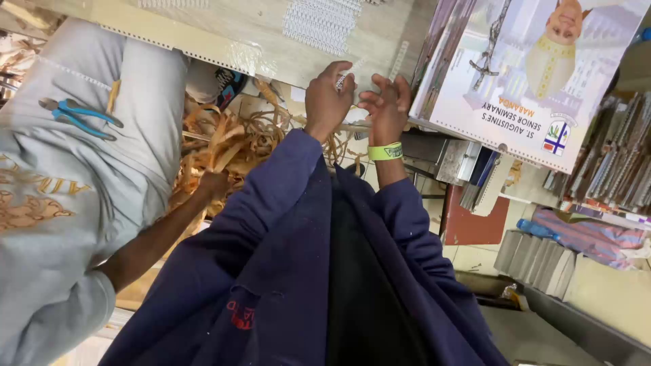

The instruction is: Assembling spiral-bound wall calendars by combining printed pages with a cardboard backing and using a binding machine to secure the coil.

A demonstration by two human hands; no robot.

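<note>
We pinch a small white wire binding piece (344, 80) between our left hand (327, 100) and right hand (386, 108), both clenched on it at the table edge (224, 57). Beside us, a co-worker's hand (212, 184) reaches into tan paper strips (230, 142).

Wearer: dark navy jacket, long sleeves down to both wrists, open at front over black inner layer. Small red marking low on left side. Right hand (388, 108): bright yellow-green wristband (385, 151). Left hand (327, 100): bare, no band.
</note>
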